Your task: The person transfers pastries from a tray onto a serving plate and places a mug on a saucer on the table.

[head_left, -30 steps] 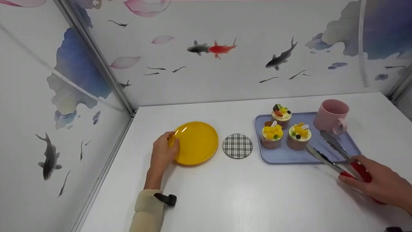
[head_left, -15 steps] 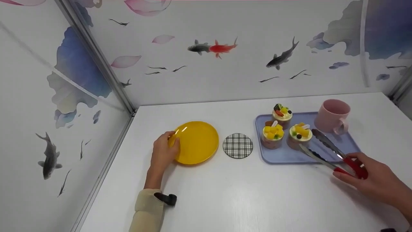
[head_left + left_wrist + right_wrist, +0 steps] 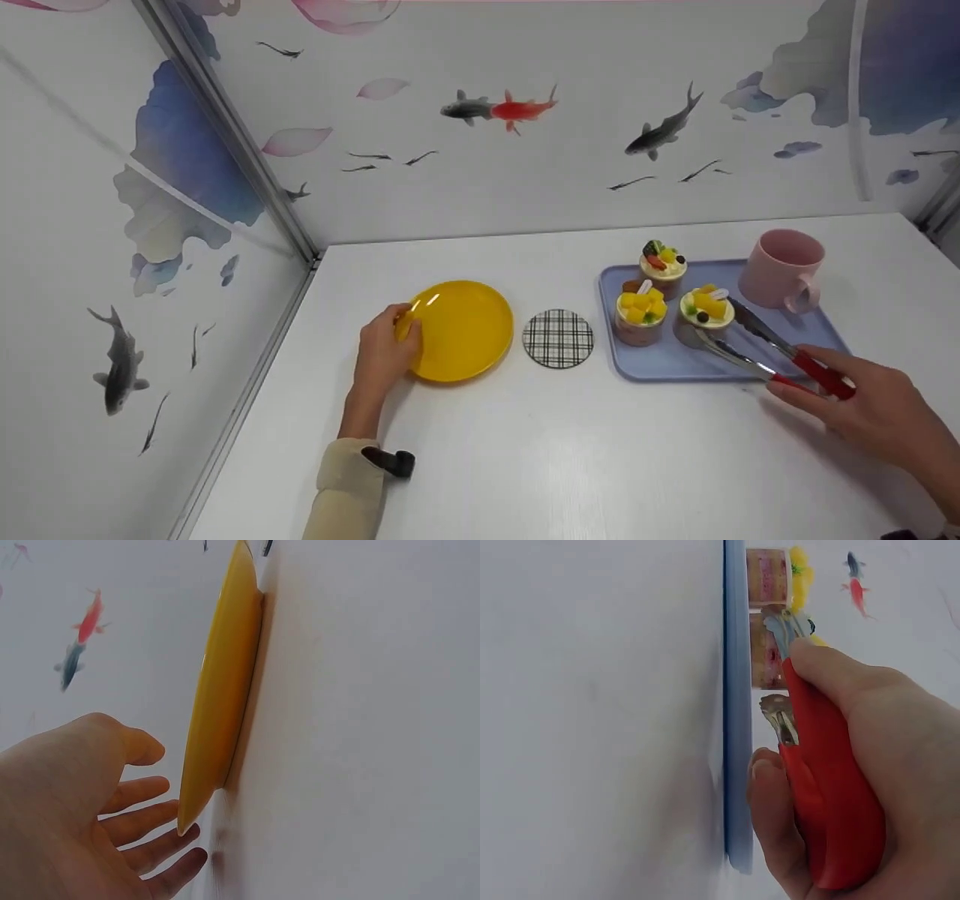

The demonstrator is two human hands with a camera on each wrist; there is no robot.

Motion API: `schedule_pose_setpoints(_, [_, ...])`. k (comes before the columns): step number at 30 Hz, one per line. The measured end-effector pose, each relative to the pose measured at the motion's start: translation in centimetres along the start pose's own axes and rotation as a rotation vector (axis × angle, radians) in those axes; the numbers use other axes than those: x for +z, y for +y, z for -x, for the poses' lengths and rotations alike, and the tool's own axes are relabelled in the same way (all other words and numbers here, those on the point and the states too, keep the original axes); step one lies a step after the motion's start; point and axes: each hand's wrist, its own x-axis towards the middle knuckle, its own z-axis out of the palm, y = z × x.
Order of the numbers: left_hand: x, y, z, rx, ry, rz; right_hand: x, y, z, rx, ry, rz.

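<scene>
My left hand (image 3: 384, 351) is at the left edge of a yellow plate (image 3: 465, 330). In the left wrist view its fingers are loosely extended by the plate's rim (image 3: 214, 705), and the thumb stands apart above it. My right hand (image 3: 874, 409) holds metal tongs with red handles (image 3: 832, 787). The tong arms are spread, with their tips on either side of a dessert cup (image 3: 705, 319) topped with yellow fruit. That cup sits on a blue tray (image 3: 660, 369). In the right wrist view the near tong tip overlaps the cup, whose layers show through its side.
Two more fruit-topped dessert cups, one in front (image 3: 640, 319) and one behind (image 3: 663, 270), share the tray with a pink mug (image 3: 781, 270). A round checked coaster (image 3: 558, 339) lies between plate and tray. Patterned panels (image 3: 525, 180) enclose the white table's back and left.
My right hand has moved left and slightly forward, bringing the tong tips from the right of the nearest cup to around it. The left hand stays at the plate.
</scene>
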Motion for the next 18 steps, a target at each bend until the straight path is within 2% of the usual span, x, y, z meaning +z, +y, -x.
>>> schedule_pose_setpoints(6, [-0.1,-0.4,-0.2,-0.031,-0.029,-0.004,0.3,-0.2,-0.6,0.003,0.002,0.015])
schedule_pose_setpoints(11, [-0.2,-1.0,-0.1,-0.057,-0.058,0.014,0.6,-0.3,-1.1,-0.039,0.018,0.027])
schedule_pose_setpoints(18, [-0.5,-1.3,-0.1,-0.077,-0.059,0.029,1.0,-0.5,-1.7,-0.065,0.031,0.020])
